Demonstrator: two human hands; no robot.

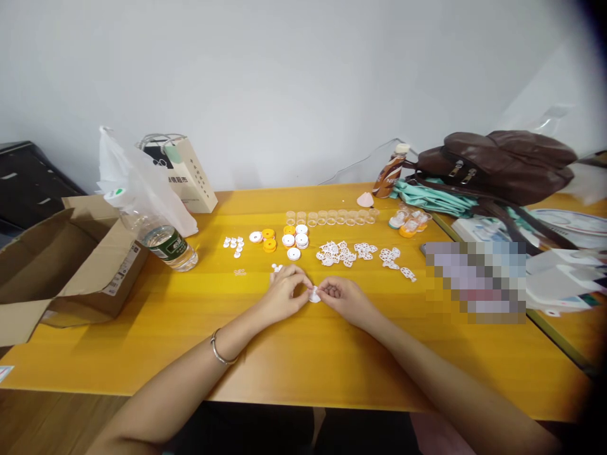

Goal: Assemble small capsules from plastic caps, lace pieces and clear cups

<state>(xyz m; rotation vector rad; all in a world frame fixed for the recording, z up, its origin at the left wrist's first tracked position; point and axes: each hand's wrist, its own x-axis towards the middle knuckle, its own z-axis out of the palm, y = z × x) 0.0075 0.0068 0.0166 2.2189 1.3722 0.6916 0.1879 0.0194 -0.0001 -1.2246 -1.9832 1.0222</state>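
At the dial's centre, above the yellow table (284, 360), I observe a small white disc (315, 296) between both hands. The left hand (287, 294) pinches its 9 o'clock edge between thumb and finger; the right hand (349, 301) pinches its 3 o'clock edge, remaining fingers curled. From the disc, clear cups (332, 218) line up at 12 o'clock, white lattice pieces (336, 254) lie at 1, and white and yellow caps (288, 241) stand at 11.
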